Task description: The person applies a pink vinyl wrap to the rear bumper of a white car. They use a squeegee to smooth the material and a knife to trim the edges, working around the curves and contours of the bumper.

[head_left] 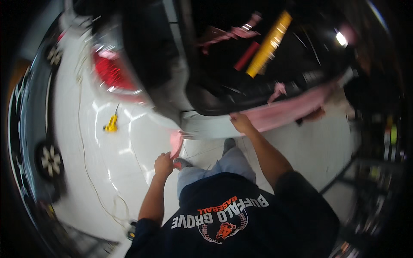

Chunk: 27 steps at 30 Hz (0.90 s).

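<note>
My left hand [163, 164] is closed on the lower end of a narrow strip of pink film [176, 142]. That strip hangs by the corner of the car's pale rear bumper [206, 124]. My right hand [241, 124] is at the bumper's top edge, its fingers bent at the left end of a wide sheet of pink film [288, 109]. This sheet runs along the bumper to the right. Motion blur softens the fingertips. Above lies the car's open, dark trunk [215, 96].
Another person's hand [316, 114] is by the bumper at right. A yellow bar [270, 43], a red bar [247, 56] and pink scraps [232, 33] lie in the trunk. A yellow tool [112, 124] and a cord [81, 129] are on the floor. Another car [32, 146] stands at left.
</note>
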{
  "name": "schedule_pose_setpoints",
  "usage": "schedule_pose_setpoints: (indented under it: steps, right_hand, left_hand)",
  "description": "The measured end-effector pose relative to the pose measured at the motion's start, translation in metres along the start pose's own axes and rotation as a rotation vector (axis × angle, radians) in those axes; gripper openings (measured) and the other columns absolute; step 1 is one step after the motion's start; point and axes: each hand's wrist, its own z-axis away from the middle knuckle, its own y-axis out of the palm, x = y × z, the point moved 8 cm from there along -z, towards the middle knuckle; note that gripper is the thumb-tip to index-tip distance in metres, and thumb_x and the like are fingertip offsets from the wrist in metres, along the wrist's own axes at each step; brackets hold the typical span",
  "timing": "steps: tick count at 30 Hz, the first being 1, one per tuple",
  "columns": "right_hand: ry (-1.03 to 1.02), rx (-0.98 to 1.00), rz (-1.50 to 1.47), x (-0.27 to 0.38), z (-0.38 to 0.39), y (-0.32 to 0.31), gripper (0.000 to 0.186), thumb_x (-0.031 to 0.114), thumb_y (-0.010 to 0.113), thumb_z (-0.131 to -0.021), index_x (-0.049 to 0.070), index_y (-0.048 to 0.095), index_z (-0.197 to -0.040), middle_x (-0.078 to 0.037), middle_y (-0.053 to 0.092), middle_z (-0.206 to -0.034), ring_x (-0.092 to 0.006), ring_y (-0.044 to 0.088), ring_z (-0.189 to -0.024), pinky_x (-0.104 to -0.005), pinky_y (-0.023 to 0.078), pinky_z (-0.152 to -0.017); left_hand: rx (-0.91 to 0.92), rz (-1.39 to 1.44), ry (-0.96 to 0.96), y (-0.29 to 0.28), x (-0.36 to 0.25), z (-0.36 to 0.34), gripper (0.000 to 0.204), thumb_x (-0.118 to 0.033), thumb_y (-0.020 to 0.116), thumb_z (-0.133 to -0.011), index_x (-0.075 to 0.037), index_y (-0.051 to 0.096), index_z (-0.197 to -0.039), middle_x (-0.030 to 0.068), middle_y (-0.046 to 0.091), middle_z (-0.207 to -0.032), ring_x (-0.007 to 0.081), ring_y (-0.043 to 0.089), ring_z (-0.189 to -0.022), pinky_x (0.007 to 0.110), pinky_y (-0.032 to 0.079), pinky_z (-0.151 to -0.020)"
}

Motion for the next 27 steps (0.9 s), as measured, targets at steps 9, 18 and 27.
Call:
schedule_pose_setpoints:
  steps: [9, 18, 27]
  right_hand:
    - [0.25, 0.385, -0.331, 0.012, 0.06, 0.026, 0.025, 0.022, 0.056, -0.091, 0.003, 0.063, -0.107, -0.009, 0.065, -0.095, -0.0163, 0.063, -0.073, -0.028, 0.051, -0.064]
    - [0.267, 0.178, -0.887, 0.18, 0.011, 0.077, 0.022, 0.022, 0.056, -0.091, 0.001, 0.061, -0.093, -0.004, 0.06, -0.081, -0.0124, 0.056, -0.067, -0.0258, 0.048, -0.058]
    - [0.464, 0.242, -0.79, 0.189, -0.004, 0.104, 0.012, 0.015, 0.057, -0.086, 0.004, 0.059, -0.086, -0.004, 0.058, -0.071, -0.0134, 0.055, -0.059, -0.0297, 0.049, -0.051]
  left_hand:
    - [-0.013, -0.038, -0.112, 0.0, -0.022, 0.024, 0.023, -0.03, 0.057, -0.085, -0.008, 0.062, -0.083, 0.0132, 0.064, -0.084, 0.0316, 0.064, -0.081, 0.045, 0.05, -0.069]
    - [0.015, -0.11, 0.13, 0.005, -0.029, 0.007, 0.028, -0.038, 0.058, -0.086, -0.011, 0.064, -0.082, 0.0094, 0.066, -0.08, 0.0268, 0.065, -0.077, 0.04, 0.048, -0.067]
    - [-0.037, -0.088, 0.191, -0.007, -0.05, 0.02, 0.028, -0.033, 0.056, -0.088, -0.007, 0.063, -0.084, 0.0129, 0.065, -0.086, 0.0289, 0.065, -0.083, 0.044, 0.05, -0.071]
